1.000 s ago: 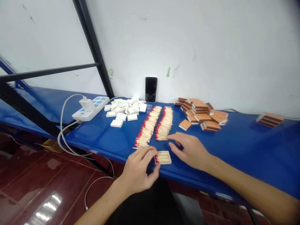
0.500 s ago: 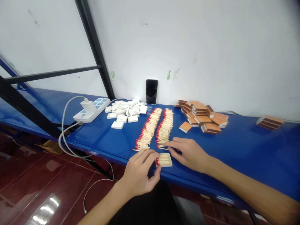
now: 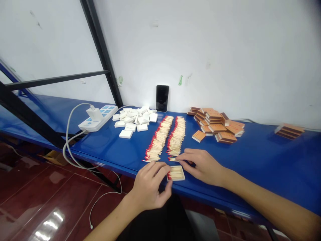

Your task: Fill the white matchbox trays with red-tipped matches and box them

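At the table's front edge my left hand [image 3: 151, 184] grips a small white matchbox tray [image 3: 183, 177] by its left end, thumb in front and fingers behind. Inside the tray lie several red-tipped matches [image 3: 176, 173], heads to the left. Just behind it, my right hand [image 3: 202, 166] is closed, index finger and thumb at the plain ends of a match or two [image 3: 172, 159] low over the table; the exact number is unclear. Two long rows of loose matches stretch away from me, a left row [image 3: 160, 135] and a right row [image 3: 177, 134], red heads leftward.
White trays [image 3: 135, 117] lie heaped at the back left. Orange-and-brown matchboxes [image 3: 215, 125] are piled at the right, with another stack [image 3: 289, 130] farther right. A phone [image 3: 162, 98] leans on the wall. A power strip [image 3: 99, 118] with cables sits left beside a black frame [image 3: 102, 50].
My right hand has drawn slightly toward me, and the match at its fingertips has come away from the right row's near end. The tray has shifted slightly toward me.
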A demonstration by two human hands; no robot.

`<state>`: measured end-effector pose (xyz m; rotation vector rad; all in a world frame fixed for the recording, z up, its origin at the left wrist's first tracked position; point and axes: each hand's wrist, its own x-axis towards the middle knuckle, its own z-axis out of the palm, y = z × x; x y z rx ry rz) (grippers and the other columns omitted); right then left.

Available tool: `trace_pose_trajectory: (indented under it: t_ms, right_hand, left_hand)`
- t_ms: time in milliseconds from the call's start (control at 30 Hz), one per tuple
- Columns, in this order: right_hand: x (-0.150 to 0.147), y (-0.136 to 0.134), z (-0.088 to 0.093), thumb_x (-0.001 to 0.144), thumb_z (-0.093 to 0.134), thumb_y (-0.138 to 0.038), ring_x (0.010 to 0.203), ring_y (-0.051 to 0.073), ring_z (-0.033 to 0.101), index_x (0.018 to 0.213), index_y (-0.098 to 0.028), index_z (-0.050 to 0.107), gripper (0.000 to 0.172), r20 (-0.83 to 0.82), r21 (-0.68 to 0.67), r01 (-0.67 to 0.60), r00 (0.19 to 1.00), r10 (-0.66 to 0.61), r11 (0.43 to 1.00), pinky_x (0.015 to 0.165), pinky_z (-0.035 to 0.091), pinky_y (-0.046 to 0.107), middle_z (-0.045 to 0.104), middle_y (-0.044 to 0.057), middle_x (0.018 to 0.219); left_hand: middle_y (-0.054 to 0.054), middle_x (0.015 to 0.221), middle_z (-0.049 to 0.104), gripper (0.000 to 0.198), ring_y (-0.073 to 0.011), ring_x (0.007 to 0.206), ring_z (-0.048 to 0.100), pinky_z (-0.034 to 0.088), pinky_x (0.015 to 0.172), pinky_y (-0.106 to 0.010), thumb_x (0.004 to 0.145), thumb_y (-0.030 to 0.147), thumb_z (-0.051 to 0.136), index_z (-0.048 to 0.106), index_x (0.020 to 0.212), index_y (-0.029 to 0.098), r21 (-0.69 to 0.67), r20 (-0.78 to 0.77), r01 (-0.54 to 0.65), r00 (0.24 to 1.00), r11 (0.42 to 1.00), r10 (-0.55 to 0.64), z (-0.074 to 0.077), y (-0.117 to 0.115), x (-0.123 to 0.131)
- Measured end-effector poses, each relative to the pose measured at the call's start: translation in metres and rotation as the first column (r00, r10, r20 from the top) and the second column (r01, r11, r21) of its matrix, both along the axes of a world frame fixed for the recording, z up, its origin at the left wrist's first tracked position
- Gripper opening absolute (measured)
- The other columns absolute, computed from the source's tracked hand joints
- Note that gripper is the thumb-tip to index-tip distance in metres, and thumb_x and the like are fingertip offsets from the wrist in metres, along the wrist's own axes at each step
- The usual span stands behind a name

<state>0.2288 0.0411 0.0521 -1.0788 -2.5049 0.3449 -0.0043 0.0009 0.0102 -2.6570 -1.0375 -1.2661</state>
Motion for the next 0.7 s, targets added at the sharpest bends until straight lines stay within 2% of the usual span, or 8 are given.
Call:
trace_pose_trajectory:
  t_ms: [167, 367, 700]
  right_hand:
    - [0.0013, 0.0008, -0.0036, 0.101, 0.049, -0.025, 0.073, 0.017, 0.063, 0.108, -0.021, 0.073, 0.026, 0.026, 0.035, 0.013, 1.000, -0.014, 0.999, 0.066, 0.042, 0.028, 0.068, 0.004, 0.083]
    - [0.0018, 0.0014, -0.0051, 0.101, 0.048, -0.024, 0.073, 0.016, 0.060, 0.106, -0.020, 0.073, 0.025, 0.042, 0.100, -0.008, 0.999, 0.003, 0.995, 0.068, 0.036, 0.030, 0.068, 0.004, 0.085]
    - [0.0023, 0.0016, -0.0029, 0.100, 0.049, -0.023, 0.072, 0.016, 0.059, 0.102, -0.020, 0.074, 0.025, 0.059, 0.104, -0.012, 0.998, 0.006, 0.994, 0.067, 0.033, 0.031, 0.066, 0.004, 0.081]
  left_hand:
    - [-0.009, 0.101, 0.072, 0.026, -0.0231, 0.087, 0.067, 0.058, 0.077, -0.037, 0.084, 0.018, 0.057, 0.061, 0.110, 0.018, 0.004, -0.007, -0.001, 1.000, 1.000, 0.001, -0.0001, 0.0001, -0.0002]
    - [-0.010, 0.101, 0.072, 0.027, -0.0243, 0.088, 0.067, 0.058, 0.077, -0.038, 0.083, 0.018, 0.058, 0.061, 0.110, 0.017, 0.020, -0.018, -0.005, 1.000, 1.000, 0.005, -0.0018, 0.0000, 0.0001]
    - [-0.010, 0.101, 0.072, 0.026, -0.0241, 0.088, 0.068, 0.058, 0.076, -0.037, 0.084, 0.019, 0.057, 0.062, 0.110, 0.018, 0.036, -0.037, -0.015, 0.999, 0.999, 0.016, -0.0018, -0.0005, 0.0001]
